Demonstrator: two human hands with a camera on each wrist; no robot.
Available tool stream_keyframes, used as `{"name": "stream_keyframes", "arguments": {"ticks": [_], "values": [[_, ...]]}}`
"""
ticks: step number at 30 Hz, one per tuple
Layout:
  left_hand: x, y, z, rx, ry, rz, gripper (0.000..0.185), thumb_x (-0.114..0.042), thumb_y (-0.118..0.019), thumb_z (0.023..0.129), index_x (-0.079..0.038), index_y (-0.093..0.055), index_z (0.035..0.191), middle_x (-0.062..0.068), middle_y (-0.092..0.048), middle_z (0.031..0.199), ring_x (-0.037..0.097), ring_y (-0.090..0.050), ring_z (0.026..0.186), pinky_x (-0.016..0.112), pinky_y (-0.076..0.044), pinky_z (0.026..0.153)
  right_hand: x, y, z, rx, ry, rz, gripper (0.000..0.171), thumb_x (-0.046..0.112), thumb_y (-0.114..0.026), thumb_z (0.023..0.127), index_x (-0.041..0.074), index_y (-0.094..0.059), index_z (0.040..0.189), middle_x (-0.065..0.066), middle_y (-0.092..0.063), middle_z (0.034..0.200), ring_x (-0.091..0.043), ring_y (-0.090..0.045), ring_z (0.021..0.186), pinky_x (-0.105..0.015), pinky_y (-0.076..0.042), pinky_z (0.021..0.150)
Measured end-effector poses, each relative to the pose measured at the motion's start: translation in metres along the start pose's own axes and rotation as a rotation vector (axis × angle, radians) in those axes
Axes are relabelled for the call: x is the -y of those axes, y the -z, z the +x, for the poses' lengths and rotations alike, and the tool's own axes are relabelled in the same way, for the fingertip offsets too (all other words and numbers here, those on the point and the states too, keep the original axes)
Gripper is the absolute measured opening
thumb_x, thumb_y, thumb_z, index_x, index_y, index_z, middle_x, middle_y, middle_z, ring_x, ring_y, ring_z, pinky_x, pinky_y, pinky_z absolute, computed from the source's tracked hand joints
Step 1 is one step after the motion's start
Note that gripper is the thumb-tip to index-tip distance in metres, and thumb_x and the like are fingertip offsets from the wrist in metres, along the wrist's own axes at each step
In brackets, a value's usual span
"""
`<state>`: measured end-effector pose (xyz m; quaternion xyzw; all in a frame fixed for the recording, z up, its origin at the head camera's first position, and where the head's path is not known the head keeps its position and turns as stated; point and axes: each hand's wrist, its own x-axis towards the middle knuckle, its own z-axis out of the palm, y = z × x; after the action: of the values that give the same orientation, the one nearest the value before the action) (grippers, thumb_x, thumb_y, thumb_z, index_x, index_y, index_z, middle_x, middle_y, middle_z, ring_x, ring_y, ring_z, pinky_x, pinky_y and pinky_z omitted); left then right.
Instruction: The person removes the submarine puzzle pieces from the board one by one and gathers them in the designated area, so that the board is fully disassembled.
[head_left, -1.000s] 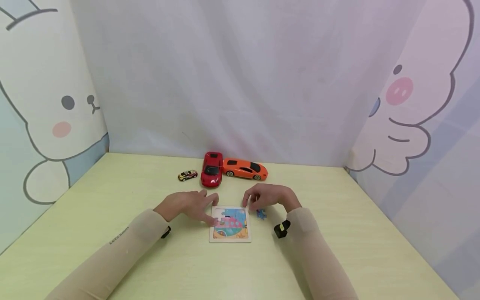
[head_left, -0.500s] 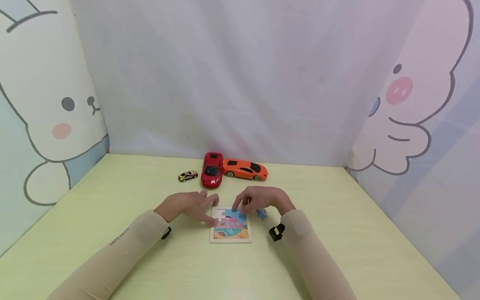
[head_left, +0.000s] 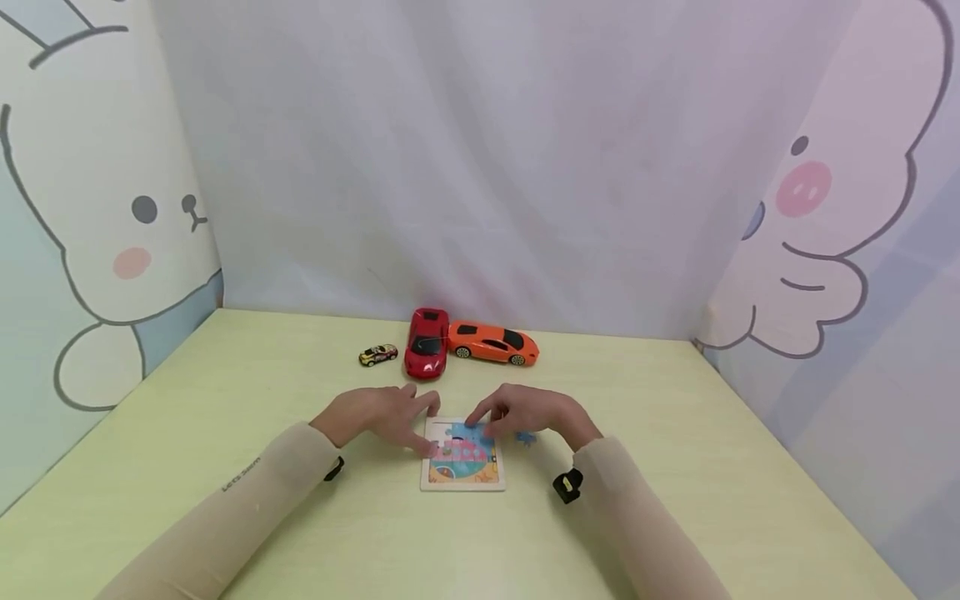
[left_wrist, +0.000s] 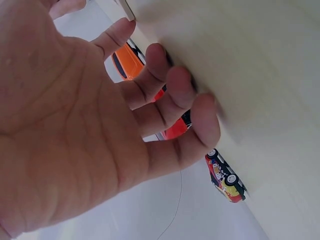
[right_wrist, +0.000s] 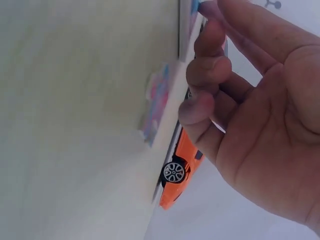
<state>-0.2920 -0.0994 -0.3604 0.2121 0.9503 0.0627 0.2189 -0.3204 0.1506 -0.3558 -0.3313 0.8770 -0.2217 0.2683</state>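
A small square jigsaw puzzle (head_left: 463, 471) in a pale frame lies on the table, with a pink and blue sea picture and a bare white patch at its upper left. My left hand (head_left: 381, 414) rests beside it, thumb at the left edge and index finger by the top left corner. Its other fingers are loosely bent in the left wrist view. Over the upper right part, my right hand (head_left: 528, 410) touches the blue pieces with index finger and thumb, the remaining fingers bent. Right of the frame, partly behind this hand, lies a loose blue puzzle piece (head_left: 527, 438).
Behind the puzzle stand a red toy car (head_left: 427, 344), an orange toy car (head_left: 493, 342) and a small yellow and red toy car (head_left: 378, 355). A pale curtain (head_left: 465, 167) closes off the back of the table. Printed cartoon panels flank both sides.
The right hand has moved left from beside the loose piece onto the puzzle's upper right part. The left hand keeps its place at the frame. The head view has shifted slightly.
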Motion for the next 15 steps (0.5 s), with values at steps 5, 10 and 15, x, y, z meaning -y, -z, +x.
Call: {"name": "stream_keyframes", "arguments": {"ticks": [5,10,15], "values": [[0.0018,0.0012,-0.0011,0.001,-0.004,0.004,0.056,-0.061,-0.073,0.082,-0.030,-0.046,0.120,0.005,-0.050,0.105,0.023,-0.055,0.092,0.044,-0.048,0.079,0.0005,-0.0051,0.0006,-0.034,-0.024,-0.007,0.030,0.019,-0.071,0.094,0.027,-0.072,0.122,0.006,-0.067,0.093,-0.014,-0.060,0.084,-0.031,-0.049,0.074],[0.0031,0.0015,0.0002,-0.002,-0.010,0.000,0.056,-0.061,-0.073,0.082,-0.030,-0.046,0.120,0.005,-0.050,0.105,0.023,-0.055,0.092,0.044,-0.048,0.079,0.0030,-0.0060,0.0005,-0.052,-0.032,-0.016,0.030,0.019,-0.075,0.091,0.027,-0.071,0.119,0.003,-0.065,0.092,-0.016,-0.059,0.085,-0.033,-0.049,0.073],[0.0022,0.0002,0.0027,0.000,-0.012,-0.009,0.056,-0.060,-0.073,0.081,-0.030,-0.046,0.120,0.005,-0.050,0.104,0.023,-0.055,0.092,0.043,-0.048,0.079,0.0041,-0.0088,0.0001,-0.049,-0.061,-0.029,0.033,0.018,-0.078,0.088,0.028,-0.067,0.118,0.002,-0.063,0.091,-0.016,-0.058,0.085,-0.033,-0.049,0.073]]}}
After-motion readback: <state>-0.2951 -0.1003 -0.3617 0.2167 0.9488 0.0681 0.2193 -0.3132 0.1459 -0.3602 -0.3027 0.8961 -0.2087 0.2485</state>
